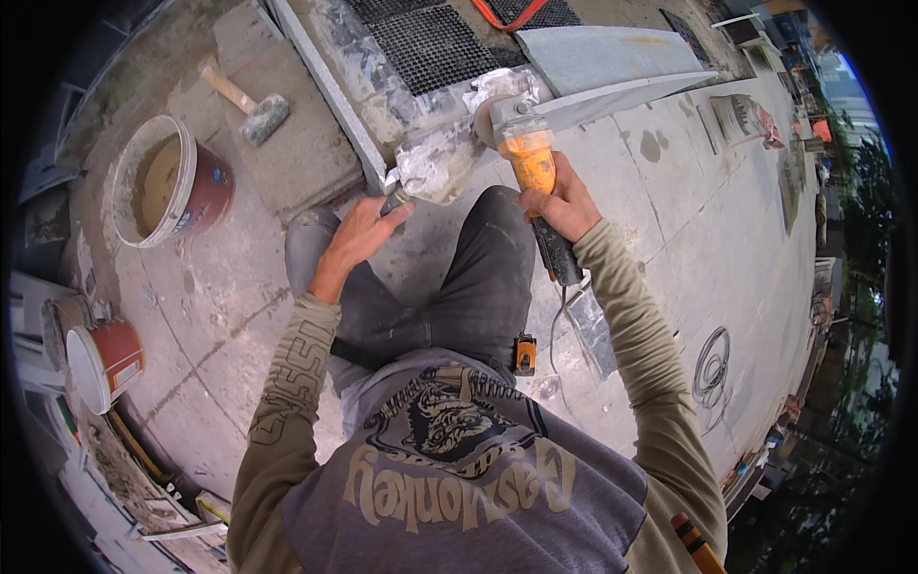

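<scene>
My right hand (pixel 572 203) is wrapped round the body of a yellow and black angle grinder (pixel 531 161). Its disc sits at the far end, close to some crumpled silvery-white sheeting (pixel 504 86); whether the disc touches anything or spins I cannot tell. Between my knees and the slab edge, my left hand (pixel 361 232) grips a short dark-handled tool (pixel 395 201). The tool's far end points at a smeared whitish patch (pixel 430 170) beside a long grey stone strip (pixel 335 96), and its exact kind does not show.
To the left, a wooden-handled mallet (pixel 265 119) lies on a stone slab (pixel 296 158). A bucket of murky liquid (pixel 212 196) and another red-white bucket (pixel 120 359) stand nearby. Grey panels (pixel 612 62) lie ahead right. The grinder's cord (pixel 555 335) trails beside my hip; coiled cable (pixel 710 368) lies farther right.
</scene>
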`<state>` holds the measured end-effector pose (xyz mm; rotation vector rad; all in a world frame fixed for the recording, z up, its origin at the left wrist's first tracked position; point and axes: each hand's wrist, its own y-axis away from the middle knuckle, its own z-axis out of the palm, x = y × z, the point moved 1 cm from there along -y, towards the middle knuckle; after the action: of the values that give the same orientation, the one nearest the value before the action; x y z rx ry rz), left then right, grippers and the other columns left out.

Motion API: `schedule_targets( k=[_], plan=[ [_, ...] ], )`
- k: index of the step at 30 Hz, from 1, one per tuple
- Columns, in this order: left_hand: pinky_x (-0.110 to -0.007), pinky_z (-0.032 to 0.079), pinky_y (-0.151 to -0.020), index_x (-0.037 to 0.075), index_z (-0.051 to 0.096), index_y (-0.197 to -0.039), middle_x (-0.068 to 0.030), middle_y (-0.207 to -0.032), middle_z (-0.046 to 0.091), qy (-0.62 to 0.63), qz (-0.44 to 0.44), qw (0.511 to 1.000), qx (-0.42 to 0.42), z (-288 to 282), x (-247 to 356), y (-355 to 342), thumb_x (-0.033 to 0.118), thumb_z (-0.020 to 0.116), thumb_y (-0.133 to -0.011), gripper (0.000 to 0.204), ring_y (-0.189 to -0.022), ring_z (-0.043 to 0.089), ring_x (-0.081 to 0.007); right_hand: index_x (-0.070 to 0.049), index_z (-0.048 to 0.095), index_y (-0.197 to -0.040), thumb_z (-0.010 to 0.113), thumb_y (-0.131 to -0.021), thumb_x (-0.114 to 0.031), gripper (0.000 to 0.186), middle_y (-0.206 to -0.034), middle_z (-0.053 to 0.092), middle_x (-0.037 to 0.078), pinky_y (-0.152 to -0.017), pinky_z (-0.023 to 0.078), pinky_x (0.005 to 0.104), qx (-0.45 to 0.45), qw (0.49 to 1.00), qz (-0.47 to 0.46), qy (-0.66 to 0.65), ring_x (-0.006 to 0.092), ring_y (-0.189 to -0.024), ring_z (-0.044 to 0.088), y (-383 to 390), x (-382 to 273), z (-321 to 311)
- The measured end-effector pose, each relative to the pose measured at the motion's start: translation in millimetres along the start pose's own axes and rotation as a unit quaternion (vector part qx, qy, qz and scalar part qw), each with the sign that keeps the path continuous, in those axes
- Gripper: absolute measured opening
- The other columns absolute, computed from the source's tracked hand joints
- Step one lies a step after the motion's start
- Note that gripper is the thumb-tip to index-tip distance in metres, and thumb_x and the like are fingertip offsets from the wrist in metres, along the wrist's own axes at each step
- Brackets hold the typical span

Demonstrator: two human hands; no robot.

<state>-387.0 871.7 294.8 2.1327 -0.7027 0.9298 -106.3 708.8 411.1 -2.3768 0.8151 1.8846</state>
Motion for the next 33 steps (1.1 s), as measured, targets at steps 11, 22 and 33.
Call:
schedule_targets(
  k=[11,22,33],
  plan=[
    [-0.046,0.049,-0.076,-0.011,0.068,-0.093,-0.0231,-0.075,0.064,0.045,0.05,0.997,0.05,4,-3,1,0.051,0.067,-0.099,0.062,-0.074,0.063,-0.0328,0.003,0.045,-0.131,0.075,-0.084,-0.009,0.057,-0.094,0.064,0.011,-0.065,0.055,0.0343,-0.008,1.0,-0.008,0.012,0.0183,-0.072,0.066,-6,-2,-2],
    [-0.043,0.05,-0.089,-0.006,0.071,-0.121,-0.0219,-0.095,0.074,0.011,0.004,1.0,-0.008,-3,5,1,0.05,0.065,-0.101,0.06,-0.09,0.067,-0.0292,0.003,0.046,-0.131,0.075,-0.084,-0.008,0.056,-0.096,0.063,0.011,-0.065,0.055,0.0335,0.005,1.0,0.005,0.009,0.0176,-0.072,0.065,-3,1,-9],
    [-0.042,0.049,-0.084,-0.006,0.072,-0.114,-0.0186,-0.087,0.071,0.038,0.02,0.999,0.004,-6,15,6,0.049,0.065,-0.101,0.057,-0.084,0.064,-0.0273,0.002,0.046,-0.131,0.073,-0.084,-0.008,0.055,-0.093,0.062,0.009,-0.064,0.054,0.0334,-0.004,1.0,-0.003,0.026,0.0172,-0.072,0.065,3,1,-15]
  ],
)
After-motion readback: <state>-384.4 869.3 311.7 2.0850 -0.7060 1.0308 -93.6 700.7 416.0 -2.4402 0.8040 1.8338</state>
